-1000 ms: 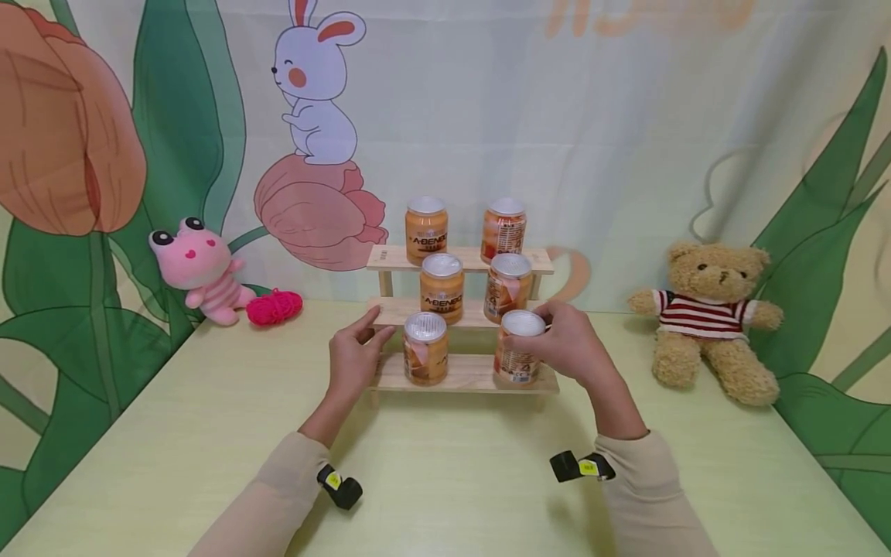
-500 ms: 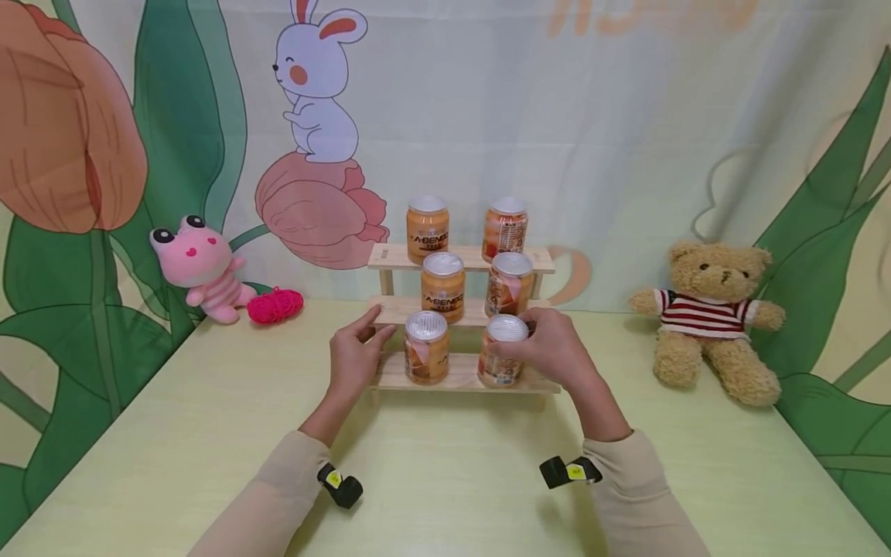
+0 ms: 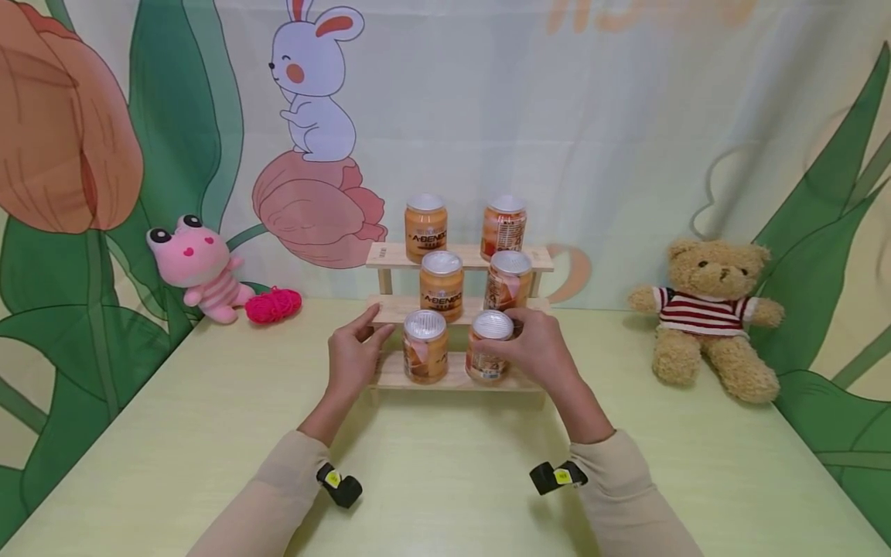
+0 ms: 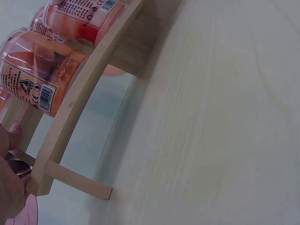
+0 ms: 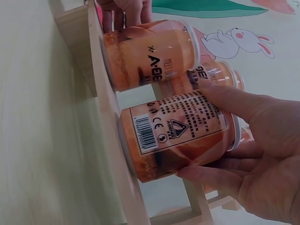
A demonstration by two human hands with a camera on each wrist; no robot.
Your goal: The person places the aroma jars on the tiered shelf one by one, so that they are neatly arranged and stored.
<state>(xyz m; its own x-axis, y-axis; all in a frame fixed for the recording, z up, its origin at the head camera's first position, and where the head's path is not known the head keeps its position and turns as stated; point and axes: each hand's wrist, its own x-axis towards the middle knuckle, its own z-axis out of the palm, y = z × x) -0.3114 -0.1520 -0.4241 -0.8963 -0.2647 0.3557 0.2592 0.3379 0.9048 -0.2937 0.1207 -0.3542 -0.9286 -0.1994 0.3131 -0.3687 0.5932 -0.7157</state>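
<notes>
A three-tier wooden display rack point(image 3: 390, 377) stands on the table, bearing several orange cans with silver lids and printed labels. My right hand point(image 3: 539, 352) grips the right-hand can point(image 3: 489, 360) of the bottom tier between thumb and fingers. In the right wrist view that can point(image 5: 176, 133) is upright on the shelf, its barcode showing. Left of it sits another bottom-tier can point(image 3: 426, 357), a small gap between them. My left hand point(image 3: 353, 356) holds the rack's left end, its thumb and fingers around the side frame; the left wrist view shows only part of this hand point(image 4: 10, 183).
The middle tier carries two cans, one of them a can point(image 3: 442, 290) labelled A-BENDO. Two more, including a can point(image 3: 426, 228), stand on top. A pink frog plush point(image 3: 198, 267) and pink yarn point(image 3: 274, 306) lie left; a teddy bear point(image 3: 713, 317) sits right.
My right hand has slid its can leftward along the bottom shelf, closer to the other bottom can. The left hand stays at the rack's left end.
</notes>
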